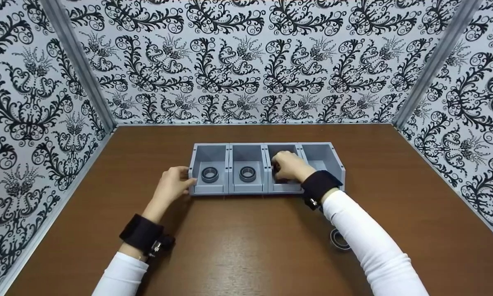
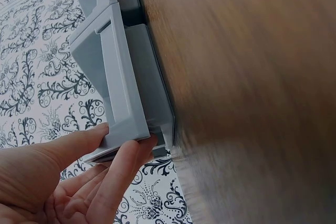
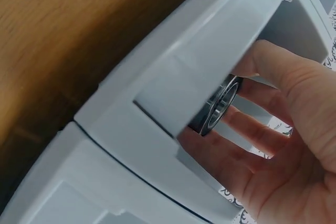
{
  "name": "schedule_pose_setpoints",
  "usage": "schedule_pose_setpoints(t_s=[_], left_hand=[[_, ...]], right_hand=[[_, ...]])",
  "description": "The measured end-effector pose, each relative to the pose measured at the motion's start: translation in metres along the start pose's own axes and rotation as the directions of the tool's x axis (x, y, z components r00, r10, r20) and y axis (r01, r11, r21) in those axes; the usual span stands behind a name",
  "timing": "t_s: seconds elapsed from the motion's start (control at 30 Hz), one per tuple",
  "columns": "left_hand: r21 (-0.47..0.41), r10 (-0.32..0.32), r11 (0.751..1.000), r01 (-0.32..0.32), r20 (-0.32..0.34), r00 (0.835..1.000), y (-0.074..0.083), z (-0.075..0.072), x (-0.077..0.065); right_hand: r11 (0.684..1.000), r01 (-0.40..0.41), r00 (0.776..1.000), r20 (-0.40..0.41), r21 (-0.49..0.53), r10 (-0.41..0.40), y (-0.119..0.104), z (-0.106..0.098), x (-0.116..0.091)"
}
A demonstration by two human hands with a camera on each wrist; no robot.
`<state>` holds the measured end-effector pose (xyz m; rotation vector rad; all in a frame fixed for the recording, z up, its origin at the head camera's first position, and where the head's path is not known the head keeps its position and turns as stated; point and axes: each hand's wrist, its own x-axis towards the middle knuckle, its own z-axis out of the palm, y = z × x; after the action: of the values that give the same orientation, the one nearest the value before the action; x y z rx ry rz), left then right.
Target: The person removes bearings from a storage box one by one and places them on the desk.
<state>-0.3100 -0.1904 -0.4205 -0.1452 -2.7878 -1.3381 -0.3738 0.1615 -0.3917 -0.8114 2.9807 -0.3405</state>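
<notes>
4 gray bins [image 1: 208, 190] in the middle. 4 round rings [image 1: 210, 180]: 2 left of the middle, 1 just right of it, 1 lower right. 2 hands [image 1: 172, 184], 2 black bands [image 1: 143, 232], 2 white sleeves [image 1: 121, 272], 1 brown table [image 1: 238, 246].

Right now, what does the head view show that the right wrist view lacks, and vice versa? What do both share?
Of these two, only the head view shows the left hand at the left end of the grey bins, bearings in the two leftmost bins, and a loose bearing on the table by the right sleeve.

Only the right wrist view shows the palm side of the right hand and a clear ring face on the held bearing.

Both share the right hand, grey bins, table and patterned wall.
</notes>
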Motion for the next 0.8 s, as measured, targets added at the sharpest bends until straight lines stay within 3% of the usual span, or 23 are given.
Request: schedule_pose_setpoints(t_s=[0.8], left_hand=[[0.003, -0.003, 1.000, 0.003, 0.007, 1.000, 0.002, 0.000, -0.001]], right_hand=[[1.000, 0.016, 1.000, -0.006, 0.013, -0.016, -0.005, -0.019, -0.005]])
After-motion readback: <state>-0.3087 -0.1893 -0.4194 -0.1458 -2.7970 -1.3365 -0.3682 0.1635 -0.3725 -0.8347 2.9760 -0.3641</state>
